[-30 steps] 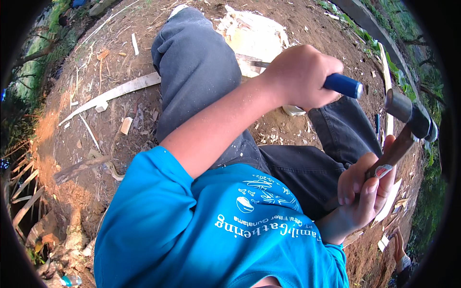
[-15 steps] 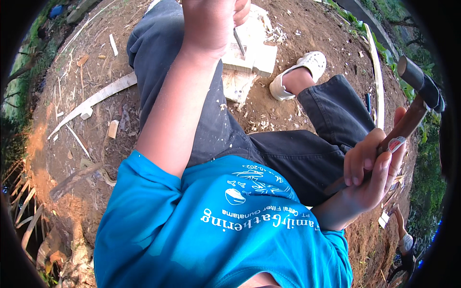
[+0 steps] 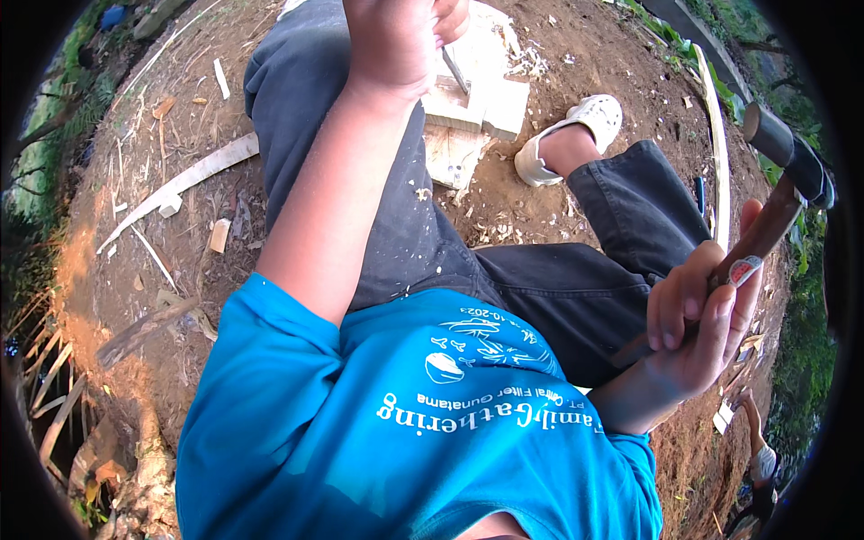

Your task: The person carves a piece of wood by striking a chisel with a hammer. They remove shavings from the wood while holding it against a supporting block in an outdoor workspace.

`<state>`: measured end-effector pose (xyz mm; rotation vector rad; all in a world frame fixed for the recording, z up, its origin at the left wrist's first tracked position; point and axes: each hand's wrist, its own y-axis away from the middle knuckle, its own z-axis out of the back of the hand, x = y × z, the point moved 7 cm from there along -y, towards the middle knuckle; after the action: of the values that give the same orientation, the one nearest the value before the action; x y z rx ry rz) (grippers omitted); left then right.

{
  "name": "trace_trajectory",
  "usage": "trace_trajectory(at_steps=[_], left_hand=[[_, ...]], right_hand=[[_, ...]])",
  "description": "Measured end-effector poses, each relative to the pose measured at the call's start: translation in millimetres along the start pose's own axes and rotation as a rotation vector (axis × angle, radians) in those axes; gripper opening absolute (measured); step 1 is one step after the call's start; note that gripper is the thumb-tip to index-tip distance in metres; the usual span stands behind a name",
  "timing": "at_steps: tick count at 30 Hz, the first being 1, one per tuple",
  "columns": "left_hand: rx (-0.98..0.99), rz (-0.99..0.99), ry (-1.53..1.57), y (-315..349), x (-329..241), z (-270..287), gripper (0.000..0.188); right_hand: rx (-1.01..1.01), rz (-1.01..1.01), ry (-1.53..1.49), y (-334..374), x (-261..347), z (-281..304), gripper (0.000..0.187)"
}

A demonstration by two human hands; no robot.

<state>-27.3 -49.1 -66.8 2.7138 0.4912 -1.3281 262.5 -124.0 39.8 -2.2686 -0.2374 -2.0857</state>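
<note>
At the top of the head view, my left hand is closed around a chisel, whose handle is hidden by the fingers and the picture's edge. Its metal blade slants down onto a pale piece of wood, near a recess cut in it. This wood lies on a larger wooden block. Off to the right, my right hand grips the brown wooden handle of a hammer. The dark hammer head points up and away, well apart from the chisel.
Wood shavings lie around the block on bare soil. Beside it rests my foot in a white clog. Long pale wood strips and offcuts lie at left; another strip runs along the right. At lower right, another person is partly visible.
The ground, the wood and my legs appear shifted slightly to the right in the picture. Both hands keep their grips, and the hammer stays raised in nearly the same place.
</note>
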Motion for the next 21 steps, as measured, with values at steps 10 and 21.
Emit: trace_trajectory(at_steps=[10, 21], left_hand=[[0.029, -0.020, -0.166, -10, 14, -20, 0.028], [0.392, -0.269, -0.755, 9, 39, -84, 0.013]], right_hand=[[0.203, 0.001, -0.052, -5, 1, -8, 0.070], [0.215, 0.002, -0.127, -7, 8, -4, 0.071]])
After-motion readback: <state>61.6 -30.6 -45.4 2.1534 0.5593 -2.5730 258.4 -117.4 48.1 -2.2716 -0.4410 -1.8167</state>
